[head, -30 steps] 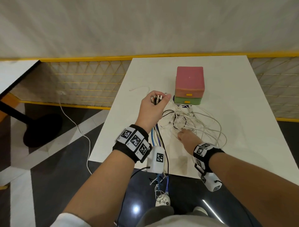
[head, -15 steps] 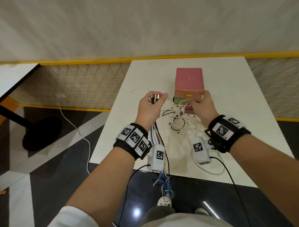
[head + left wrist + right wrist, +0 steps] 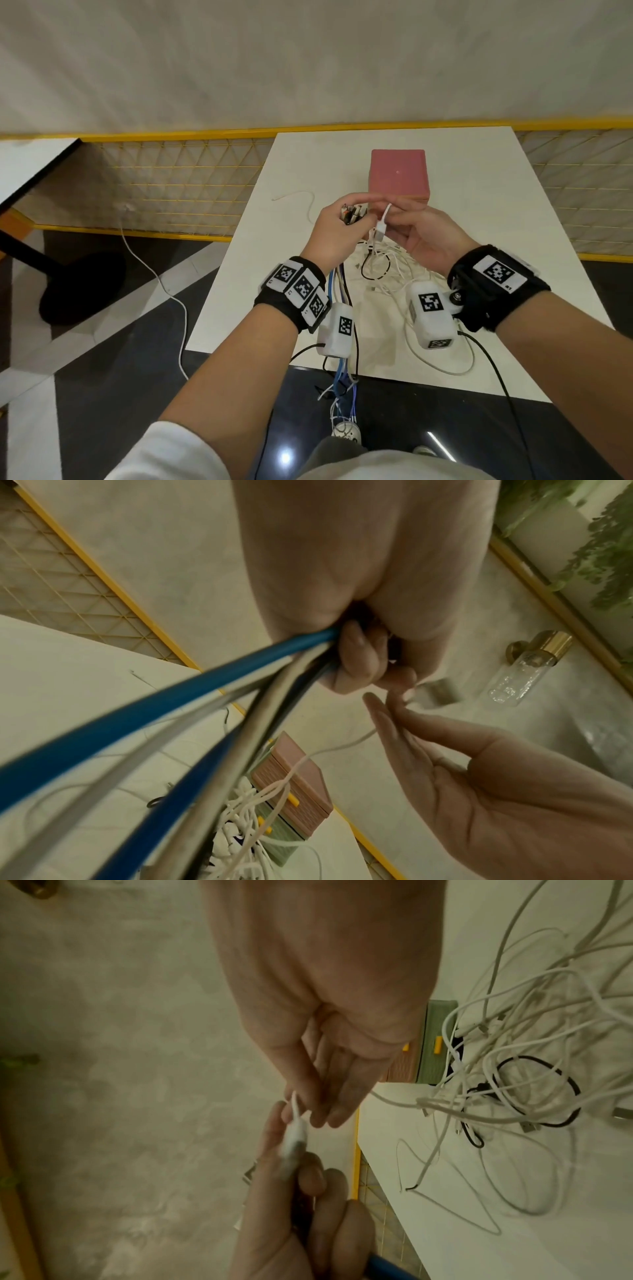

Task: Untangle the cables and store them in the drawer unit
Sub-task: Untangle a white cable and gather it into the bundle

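My left hand is raised over the white table and grips a bundle of cable ends. Blue, white and black cables run from that fist down past the table's near edge. My right hand is right beside it and pinches a white cable just above its USB plug; the plug lies against the left fingers. Below the hands lies the tangle of white and black cables. The pink-topped drawer unit stands behind them, its green drawer partly hidden.
One loose white cable lies on the table to the left. A yellow mesh fence runs behind and beside the table. Another white cable trails across the dark floor on the left. A second table stands at far left.
My right hand has lifted a white cable end from the tangle on the table and brought it up to the left hand. The left hand kept its bundle and hardly moved.
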Demonstrator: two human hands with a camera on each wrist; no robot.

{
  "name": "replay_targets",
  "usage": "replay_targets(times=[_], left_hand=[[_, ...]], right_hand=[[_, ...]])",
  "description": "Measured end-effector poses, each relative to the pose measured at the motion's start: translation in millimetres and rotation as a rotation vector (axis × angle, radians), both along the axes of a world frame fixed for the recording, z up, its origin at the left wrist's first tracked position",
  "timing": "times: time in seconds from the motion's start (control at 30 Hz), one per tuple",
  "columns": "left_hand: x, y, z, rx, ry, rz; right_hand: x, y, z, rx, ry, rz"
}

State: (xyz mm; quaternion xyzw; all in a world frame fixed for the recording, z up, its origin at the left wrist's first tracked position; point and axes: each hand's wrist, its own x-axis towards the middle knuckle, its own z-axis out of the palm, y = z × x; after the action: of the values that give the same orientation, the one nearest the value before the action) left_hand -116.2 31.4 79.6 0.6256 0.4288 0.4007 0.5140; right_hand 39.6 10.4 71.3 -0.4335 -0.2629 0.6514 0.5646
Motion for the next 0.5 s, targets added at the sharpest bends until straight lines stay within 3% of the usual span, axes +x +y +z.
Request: replay_targets(times=[0.13,0.37,0.5], left_hand=[[1,-1,-1,0.017,-0.051,-0.062],[12,0,-1,0.082,-0.039,0.053],[14,5,-1,0.102,-0.018,0.110]], right_hand=[[2,-2,0,0.011,-0.024,0.000],[-8,-4,-8,0.152,-0.446,0.095],[-11,-1,-15,0.202,-0.603,0.152]])
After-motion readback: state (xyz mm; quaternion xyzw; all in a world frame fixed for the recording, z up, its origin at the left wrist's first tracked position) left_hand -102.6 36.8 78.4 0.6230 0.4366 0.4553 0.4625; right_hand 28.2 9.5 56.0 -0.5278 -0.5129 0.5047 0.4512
